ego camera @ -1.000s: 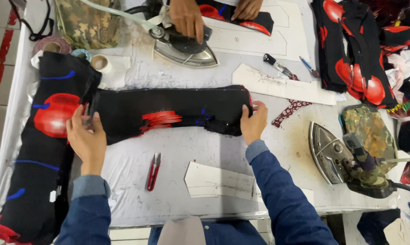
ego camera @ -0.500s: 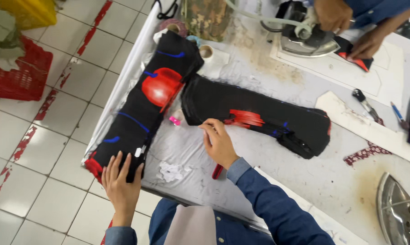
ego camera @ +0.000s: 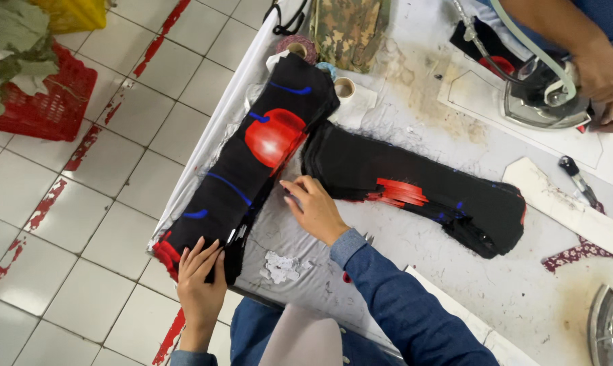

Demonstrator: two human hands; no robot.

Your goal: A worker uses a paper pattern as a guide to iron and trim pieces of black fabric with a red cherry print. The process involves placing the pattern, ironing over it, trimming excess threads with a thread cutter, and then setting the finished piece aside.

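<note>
Table (ego camera: 415, 271): white padded cover, stained, runs diagonally w/ tiled floor (ego camera: 83, 203) beyond its left edge. Red plastic basket (ego camera: 49, 102) sits on the floor, well apart from the table.

Long stack of black fabric pieces (ego camera: 252, 169) w/ red patch & blue strokes lies along the table's left edge, one end near the far corner, other end overhanging the near edge. Second stack of black fabric (ego camera: 415, 190), w/ red stripes & small blue marks, lies across mid-table, its left end just beside the first stack, roughly at right angles to it.

Camouflage cloth (ego camera: 350, 30) lies at the far edge. A co-worker's hand (ego camera: 601, 78) at the far right rests on a steam iron (ego camera: 540, 102); hose runs up from it. White card template (ego camera: 564, 210) lies right of the second stack, screwdriver (ego camera: 577, 179) just beyond it. Part of another iron's soleplate (ego camera: 611, 332) shows at the near right corner.

Left hand (ego camera: 201, 278): fingers flat & together, laid on the near end of the long stack at the table's near edge; grip pressed on the cloth, not pinching. Right hand (ego camera: 316, 207), blue sleeve: fingers curled, tips at the side edge of the long stack, where the two stacks meet; can't tell if they pinch a layer.

Tape rolls (ego camera: 343, 87) sit by the far end of the long stack. White paper scraps (ego camera: 279, 268) lie near the right wrist.
</note>
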